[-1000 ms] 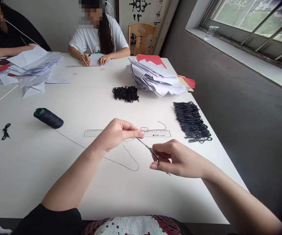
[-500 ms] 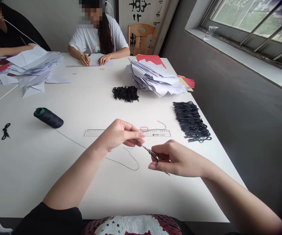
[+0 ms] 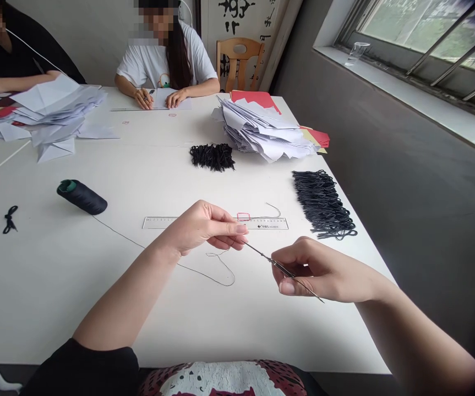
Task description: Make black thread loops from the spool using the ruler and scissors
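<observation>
The right hand clamps its fingers on a thin metal tool slanting up-left, tip just beside the curled-together fingers of the left hand

Tabletop inventory: one clear ruler; one heaped stack of folded white paper on red card; one small bundle of black cord loops; one longer bundle. Beyond: a co-worker writing; a wooden chair; a glass, apparently empty, on the windowsill.
</observation>
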`<state>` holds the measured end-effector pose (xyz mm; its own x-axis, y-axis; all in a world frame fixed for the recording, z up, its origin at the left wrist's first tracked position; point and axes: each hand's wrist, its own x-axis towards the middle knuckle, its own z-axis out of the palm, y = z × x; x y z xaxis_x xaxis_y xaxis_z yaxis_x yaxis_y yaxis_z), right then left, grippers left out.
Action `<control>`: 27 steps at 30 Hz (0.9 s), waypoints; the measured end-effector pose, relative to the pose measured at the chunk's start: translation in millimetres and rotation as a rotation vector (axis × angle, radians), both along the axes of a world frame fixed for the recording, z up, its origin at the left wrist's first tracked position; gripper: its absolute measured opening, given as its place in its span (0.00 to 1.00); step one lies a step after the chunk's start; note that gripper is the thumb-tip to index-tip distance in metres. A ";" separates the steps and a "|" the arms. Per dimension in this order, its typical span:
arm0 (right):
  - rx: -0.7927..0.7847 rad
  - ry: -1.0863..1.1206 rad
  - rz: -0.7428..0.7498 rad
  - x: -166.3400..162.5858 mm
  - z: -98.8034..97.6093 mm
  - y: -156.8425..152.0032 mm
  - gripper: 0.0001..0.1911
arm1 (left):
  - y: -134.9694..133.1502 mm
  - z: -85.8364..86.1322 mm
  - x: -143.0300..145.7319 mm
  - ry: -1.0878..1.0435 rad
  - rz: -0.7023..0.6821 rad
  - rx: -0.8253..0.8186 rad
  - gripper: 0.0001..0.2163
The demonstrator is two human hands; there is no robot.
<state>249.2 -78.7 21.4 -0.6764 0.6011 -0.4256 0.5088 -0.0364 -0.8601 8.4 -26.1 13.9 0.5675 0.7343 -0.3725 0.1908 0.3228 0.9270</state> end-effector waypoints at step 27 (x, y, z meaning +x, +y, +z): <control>0.004 -0.032 0.033 -5.4 0.9 0.9 0.25 | 0.7 -4.8 0.1 -0.016 -0.110 -0.091 0.09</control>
